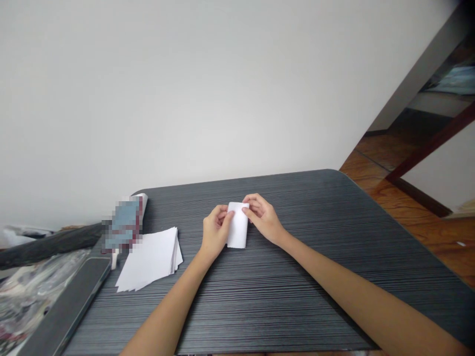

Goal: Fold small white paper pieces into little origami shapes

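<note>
A small folded piece of white paper (238, 230) is held upright between my two hands, over the middle of the dark table. My left hand (216, 227) pinches its left edge, thumb on the near face and fingers curled behind. My right hand (262, 216) grips the upper right edge, its thumb pressed near the top corner. The fingertips behind the paper are partly hidden. Left of my left forearm lies a loose stack of white paper sheets (150, 259).
The dark, ridged table (315, 257) stands against a pale wall (222, 99). At its far left lies a blurred-out blue and red item (124, 225). A long dark flat object (74, 306) and plastic-wrapped clutter (25, 291) flank the left edge. Wooden flooring (404, 205) shows at right.
</note>
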Available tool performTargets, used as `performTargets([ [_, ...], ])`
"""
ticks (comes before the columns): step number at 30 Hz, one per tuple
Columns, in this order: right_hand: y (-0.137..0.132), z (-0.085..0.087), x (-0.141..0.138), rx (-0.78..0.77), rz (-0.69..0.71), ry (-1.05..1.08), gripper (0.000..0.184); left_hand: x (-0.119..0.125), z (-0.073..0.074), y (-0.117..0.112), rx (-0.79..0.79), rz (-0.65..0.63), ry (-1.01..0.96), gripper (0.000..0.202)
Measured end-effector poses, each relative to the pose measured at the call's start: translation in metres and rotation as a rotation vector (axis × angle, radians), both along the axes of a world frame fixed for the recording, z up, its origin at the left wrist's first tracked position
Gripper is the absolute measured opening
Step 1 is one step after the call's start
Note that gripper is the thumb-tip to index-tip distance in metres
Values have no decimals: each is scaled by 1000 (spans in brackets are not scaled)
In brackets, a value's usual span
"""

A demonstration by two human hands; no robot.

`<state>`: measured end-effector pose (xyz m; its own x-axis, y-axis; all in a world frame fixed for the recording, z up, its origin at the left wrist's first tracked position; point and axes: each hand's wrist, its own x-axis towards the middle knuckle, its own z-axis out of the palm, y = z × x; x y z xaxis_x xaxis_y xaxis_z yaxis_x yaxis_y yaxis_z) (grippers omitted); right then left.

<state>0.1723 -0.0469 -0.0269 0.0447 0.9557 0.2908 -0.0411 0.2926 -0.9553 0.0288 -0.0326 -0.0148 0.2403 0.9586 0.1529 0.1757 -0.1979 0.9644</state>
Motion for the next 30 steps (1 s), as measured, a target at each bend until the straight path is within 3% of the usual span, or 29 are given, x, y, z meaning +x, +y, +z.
performTargets([
  [11,3,-3,2,56,-21,-4,15,2,-10,-1,48,4,87,20],
  [16,5,0,5,1,-24,38,18,6,-12,-6,50,-15,114,20],
  [25,8,1,7,-58,-46,105,20,8,-3,-12,115,-2,229,19],
  [30,7,2,7,-37,-14,64,14,7,-1,-12,174,94,235,19],
])
